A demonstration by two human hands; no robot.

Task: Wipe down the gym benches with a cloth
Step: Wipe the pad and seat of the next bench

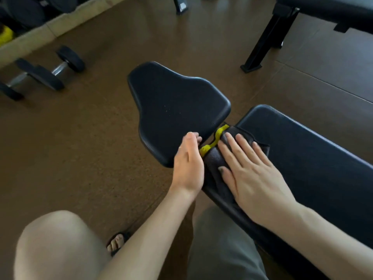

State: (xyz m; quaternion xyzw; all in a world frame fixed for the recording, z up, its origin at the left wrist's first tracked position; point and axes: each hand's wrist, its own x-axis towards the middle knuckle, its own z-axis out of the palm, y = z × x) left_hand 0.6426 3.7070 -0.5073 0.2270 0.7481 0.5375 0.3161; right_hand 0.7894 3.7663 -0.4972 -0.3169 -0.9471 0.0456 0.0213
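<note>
A black padded gym bench runs from centre to lower right: a seat pad (173, 102) and a long back pad (314, 158), with a yellow frame part (214, 140) in the gap between them. A dark grey cloth (217, 170) lies over the near end of the back pad. My right hand (252, 170) presses flat on the cloth with straight, spread fingers. My left hand (188, 164) rests at the seat pad's near edge beside the cloth, its fingertips touching the pad by the gap.
Two dumbbells (50, 71) lie on the brown floor at left. Another black bench (327, 9) with a metal leg (266, 41) stands at top right. My knee (58, 245) and sandalled foot (117, 242) are at bottom left.
</note>
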